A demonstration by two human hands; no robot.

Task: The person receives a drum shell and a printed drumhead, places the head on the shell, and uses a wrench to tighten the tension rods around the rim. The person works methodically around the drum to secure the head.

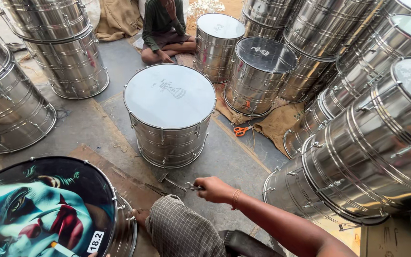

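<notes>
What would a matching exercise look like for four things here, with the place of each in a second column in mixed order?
Things:
1. scissors
2. painted drum
3. seated person
4. right hand

Places:
A. bottom left corner
B. top, behind the white-headed drum
C. on the floor, beside the burlap
D. bottom centre, holding a metal tool

Pairs: 1-C, 2-A, 3-B, 4-D

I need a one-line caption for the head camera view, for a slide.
Right hand holds a small metal tool beside a painted drum, among stacked steel drums; another person sits behind.
</notes>
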